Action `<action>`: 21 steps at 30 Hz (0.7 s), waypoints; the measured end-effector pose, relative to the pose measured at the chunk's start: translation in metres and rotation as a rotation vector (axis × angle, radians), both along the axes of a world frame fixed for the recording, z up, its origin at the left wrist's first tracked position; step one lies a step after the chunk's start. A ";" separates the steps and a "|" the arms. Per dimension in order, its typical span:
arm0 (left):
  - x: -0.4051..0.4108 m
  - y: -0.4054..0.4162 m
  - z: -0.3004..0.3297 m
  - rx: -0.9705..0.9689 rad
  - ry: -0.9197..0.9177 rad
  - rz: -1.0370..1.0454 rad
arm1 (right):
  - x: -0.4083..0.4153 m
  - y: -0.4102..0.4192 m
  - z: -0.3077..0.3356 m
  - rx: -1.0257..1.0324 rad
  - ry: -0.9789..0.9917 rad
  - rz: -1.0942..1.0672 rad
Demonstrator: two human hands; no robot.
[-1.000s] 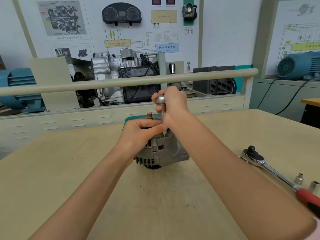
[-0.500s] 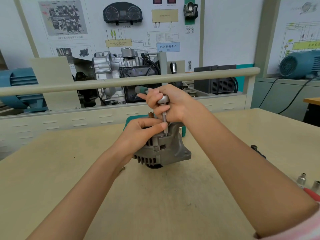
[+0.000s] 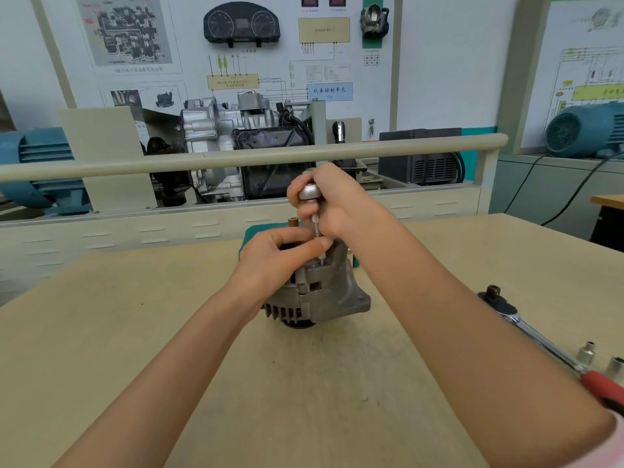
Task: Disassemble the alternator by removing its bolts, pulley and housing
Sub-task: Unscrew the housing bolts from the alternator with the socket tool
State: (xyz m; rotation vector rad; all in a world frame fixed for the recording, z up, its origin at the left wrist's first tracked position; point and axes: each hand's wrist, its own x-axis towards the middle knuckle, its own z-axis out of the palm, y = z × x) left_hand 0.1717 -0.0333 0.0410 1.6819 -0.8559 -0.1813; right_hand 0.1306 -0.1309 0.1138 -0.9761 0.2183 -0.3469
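Right hand [image 3: 332, 201] had a clenched grip on a small metal driver [image 3: 315, 224]: fingers curled round its rounded silver cap, thin knurled shaft pointing straight down. Shaft tip sat at the top edge of the alternator [image 3: 317, 292], at a bolt spot; the bolt itself was too small to make out. Left hand [image 3: 277, 258] gripped the alternator's top from the left, fingers curled over it, one fingertip touching the shaft low down. A copper-coloured stud [image 3: 292, 221] stuck up just behind the left hand.

Alternator stood on the tabletop [image 3: 169, 332] near the middle, grey housing with vent slots facing the camera, dark round part underneath touching the surface. Green object [image 3: 248, 236] lay right behind it, mostly hidden.

Off to the right, well apart: ratchet wrench [image 3: 526, 327] with red handle lay flat, two loose sockets [image 3: 587, 353] standing just beside its shaft. Beige rail [image 3: 236, 158] ran across behind the tabletop.
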 end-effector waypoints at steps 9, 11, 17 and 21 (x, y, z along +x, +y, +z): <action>-0.003 -0.001 -0.001 -0.056 0.024 0.010 | -0.004 0.007 -0.004 -0.027 -0.059 -0.043; -0.003 -0.004 -0.004 -0.071 0.003 0.062 | 0.000 0.016 -0.011 0.005 -0.169 -0.438; -0.004 -0.004 -0.002 -0.025 -0.040 0.078 | 0.002 0.017 -0.008 -0.018 -0.128 -0.363; -0.003 0.001 0.000 0.018 -0.028 -0.001 | 0.001 0.003 0.000 -0.020 0.000 0.120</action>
